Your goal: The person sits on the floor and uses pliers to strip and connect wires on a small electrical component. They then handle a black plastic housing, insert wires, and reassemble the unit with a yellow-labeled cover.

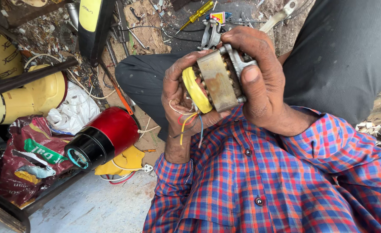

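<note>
Both my hands hold a small electric motor [218,80] close in front of my chest. It has a square laminated steel core, a grey metal end bracket and a yellow plastic part [195,89] on its left side. My left hand [178,101] cups it from below and the left, fingers curled around the yellow part. My right hand [261,82] grips it from the top and right, thumb pressed on the bracket. Thin red, yellow and blue wires [188,123] hang from the motor across my left palm.
A red and black cylindrical housing [100,138] lies on the floor at left, beside a yellow appliance body [31,97], white plastic bag [74,110] and printed foil bag [26,159]. A yellow-handled screwdriver [197,13] and metal parts lie beyond my knee.
</note>
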`<action>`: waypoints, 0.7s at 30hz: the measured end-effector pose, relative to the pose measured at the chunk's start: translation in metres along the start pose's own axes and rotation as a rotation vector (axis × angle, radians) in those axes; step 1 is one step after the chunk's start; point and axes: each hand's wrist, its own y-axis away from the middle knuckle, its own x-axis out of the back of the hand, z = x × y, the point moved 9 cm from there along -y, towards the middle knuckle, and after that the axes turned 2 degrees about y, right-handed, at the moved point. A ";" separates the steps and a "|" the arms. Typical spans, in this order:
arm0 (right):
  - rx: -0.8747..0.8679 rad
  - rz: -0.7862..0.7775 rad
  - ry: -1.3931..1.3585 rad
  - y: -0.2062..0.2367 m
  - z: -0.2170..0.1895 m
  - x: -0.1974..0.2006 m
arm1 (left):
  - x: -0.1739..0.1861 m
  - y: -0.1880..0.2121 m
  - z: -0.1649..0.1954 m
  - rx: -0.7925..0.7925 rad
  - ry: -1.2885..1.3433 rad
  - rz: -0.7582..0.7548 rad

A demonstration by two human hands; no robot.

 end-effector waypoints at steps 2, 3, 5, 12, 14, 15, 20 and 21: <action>-0.026 0.004 0.035 0.002 -0.003 0.000 | 0.002 0.001 -0.002 0.024 0.006 0.008; -0.034 -0.006 0.041 0.003 -0.005 0.000 | 0.004 0.001 -0.003 0.041 0.018 0.013; -0.043 -0.020 0.047 0.003 -0.008 -0.003 | 0.009 0.002 -0.007 0.081 0.045 0.025; -0.050 -0.042 0.089 0.003 -0.013 -0.009 | 0.018 0.004 -0.012 0.046 0.037 0.018; -0.046 -0.041 0.110 0.003 -0.012 -0.010 | 0.020 0.004 -0.014 0.051 0.061 0.023; -0.043 -0.039 0.113 0.004 -0.010 -0.010 | 0.020 0.003 -0.015 0.056 0.069 0.022; -0.064 -0.029 0.050 0.009 0.003 -0.010 | 0.015 0.003 -0.007 0.051 0.013 0.022; -0.097 -0.027 -0.002 0.010 0.009 -0.011 | 0.013 0.002 -0.005 0.059 -0.003 0.027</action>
